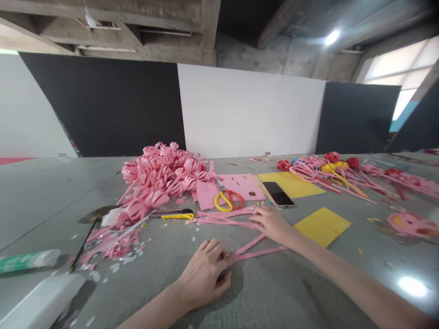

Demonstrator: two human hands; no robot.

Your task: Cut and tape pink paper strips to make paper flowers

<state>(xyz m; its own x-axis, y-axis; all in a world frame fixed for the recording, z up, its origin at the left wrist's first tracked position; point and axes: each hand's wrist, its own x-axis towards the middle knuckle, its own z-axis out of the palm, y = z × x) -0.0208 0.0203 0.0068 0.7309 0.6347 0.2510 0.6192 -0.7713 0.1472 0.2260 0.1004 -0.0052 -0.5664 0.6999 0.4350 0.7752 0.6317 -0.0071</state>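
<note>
My left hand (210,273) is closed, thumb against fingers, on the ends of two pink paper strips (259,252) that spread apart to the right. My right hand (273,223) reaches across with its fingers stretched out. Their tips rest at the right ends of several loose pink strips (219,219) lying on the grey table. Behind those strips are scissors (229,201) with one yellow and one red handle loop, lying on pink paper sheets (209,192). A yellow utility knife (176,216) lies left of the strips.
A big heap of looped pink paper (164,171) stands at the back left, with paper scraps (120,256) before it. A phone (278,194), yellow sheets (322,226) and paper flowers (318,167) lie right. A green-white tube (29,261) and white box (44,301) lie left.
</note>
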